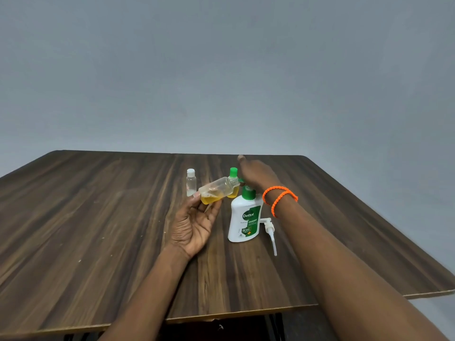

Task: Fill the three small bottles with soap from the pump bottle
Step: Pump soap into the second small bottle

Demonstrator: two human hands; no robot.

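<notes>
My left hand (194,222) grips a small clear bottle (216,190) by its base. The bottle is tilted, mouth to the right, with yellow soap pooled in its lower part. My right hand (256,174), two orange bands on the wrist, is stretched out over the bottle's mouth. A bit of green (240,180) shows under it, and its fingers are mostly hidden. The white pump bottle (245,217) stands upright below that hand with its pump head off. A small bottle with a white cap (190,182) stands behind, looking empty. Another with a green cap (233,173) holds yellow soap.
The white pump head with its tube (270,232) lies on the dark wooden table (98,217), just right of the pump bottle. The table's near edge runs along the bottom, its right edge slants away at the right, and a grey wall stands behind.
</notes>
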